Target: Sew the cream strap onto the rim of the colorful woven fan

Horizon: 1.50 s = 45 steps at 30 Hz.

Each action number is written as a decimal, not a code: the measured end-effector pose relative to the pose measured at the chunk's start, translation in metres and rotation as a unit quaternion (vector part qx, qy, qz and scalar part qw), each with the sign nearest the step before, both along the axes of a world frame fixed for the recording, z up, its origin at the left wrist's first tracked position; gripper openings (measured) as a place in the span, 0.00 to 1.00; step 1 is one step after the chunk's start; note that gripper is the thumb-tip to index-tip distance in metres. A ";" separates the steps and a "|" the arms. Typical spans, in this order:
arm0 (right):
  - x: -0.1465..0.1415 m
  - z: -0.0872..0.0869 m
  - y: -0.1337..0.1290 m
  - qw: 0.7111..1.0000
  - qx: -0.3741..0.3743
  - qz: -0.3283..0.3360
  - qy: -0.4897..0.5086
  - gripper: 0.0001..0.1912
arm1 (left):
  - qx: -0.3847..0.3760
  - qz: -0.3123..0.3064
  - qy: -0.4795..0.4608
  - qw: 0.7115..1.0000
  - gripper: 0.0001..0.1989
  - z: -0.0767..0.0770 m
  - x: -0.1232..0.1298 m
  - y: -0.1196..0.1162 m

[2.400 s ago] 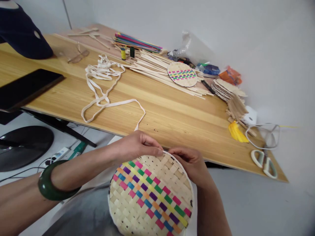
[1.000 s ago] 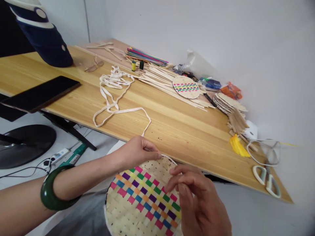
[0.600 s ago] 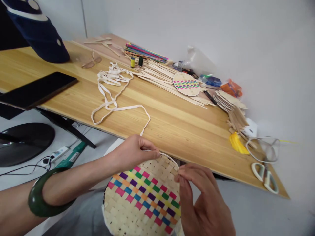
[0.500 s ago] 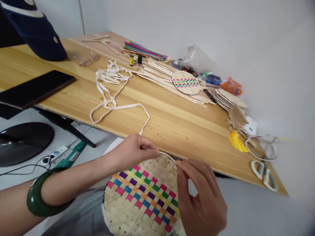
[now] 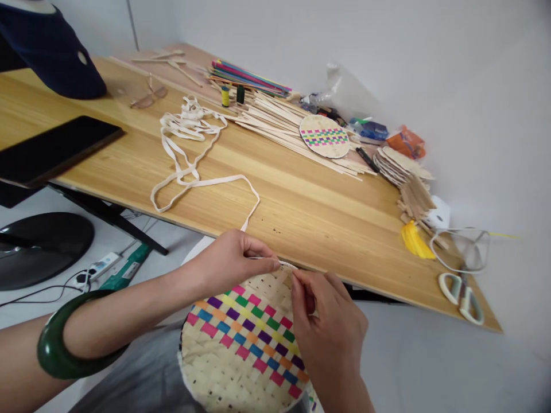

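So the left hand (image 5: 235, 255) has its grip clamped on the top edge of a round woven disc (image 5: 241, 344), thumb and forefinger nipping the white edging (image 5: 289, 264) there, and the right hand (image 5: 329, 315) is just beside it with its grip pinched closed on the same rim, though honestly it's too small to make out if something thin is caught between those fingertips as well. The disc sits tilted over grey fabric (image 5: 138, 367), right in front of the surface (image 5: 301, 212), pale weave with a band of pink, green, yellow, purple, orange and blue checks. There's a chunky green bangle (image 5: 54, 350) on the left wrist. Past the hands, a white ribbon (image 5: 217, 180) lies in loose loops on the surface, one end dropping over the near edge behind the left hand. Further back is a pile of pale strips (image 5: 271, 123) with a smaller woven disc (image 5: 323, 136) on top, plus a yellow thread spool (image 5: 225, 96) and a dark spool (image 5: 240, 94) next to bundled coloured strips (image 5: 249, 77). Pink-tinted glasses (image 5: 144, 103) and a black tablet (image 5: 60, 149) are off to the left, and white-handled scissors (image 5: 464, 301) lie near the far right corner.
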State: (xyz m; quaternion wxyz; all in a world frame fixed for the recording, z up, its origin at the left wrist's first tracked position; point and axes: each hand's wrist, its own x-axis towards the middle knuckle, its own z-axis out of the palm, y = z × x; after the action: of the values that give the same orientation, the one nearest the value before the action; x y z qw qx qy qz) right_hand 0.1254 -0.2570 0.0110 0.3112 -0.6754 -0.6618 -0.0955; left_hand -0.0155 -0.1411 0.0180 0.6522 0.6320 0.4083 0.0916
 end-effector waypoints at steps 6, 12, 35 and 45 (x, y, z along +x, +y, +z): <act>0.000 -0.001 0.001 1.000 0.008 0.012 -0.002 0.07 | -0.002 -0.002 0.006 1.000 0.13 0.003 -0.001 -0.001; -0.001 -0.002 0.001 1.000 0.001 0.009 0.010 0.07 | 0.012 0.001 0.009 1.000 0.13 0.006 0.001 -0.001; 0.002 0.015 0.001 0.998 -0.043 -0.018 -0.045 0.08 | 0.119 -0.002 0.012 0.993 0.12 0.005 0.004 -0.006; -0.003 0.011 0.010 0.999 -0.024 0.020 -0.023 0.10 | 0.102 -0.009 -0.011 0.995 0.11 0.009 0.004 -0.010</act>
State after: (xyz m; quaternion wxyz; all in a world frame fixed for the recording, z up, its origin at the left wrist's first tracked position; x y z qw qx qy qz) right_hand 0.1228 -0.2472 0.0222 0.2815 -0.6667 -0.6843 -0.0894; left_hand -0.0113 -0.1508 0.0267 0.5892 0.6983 0.3840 0.1336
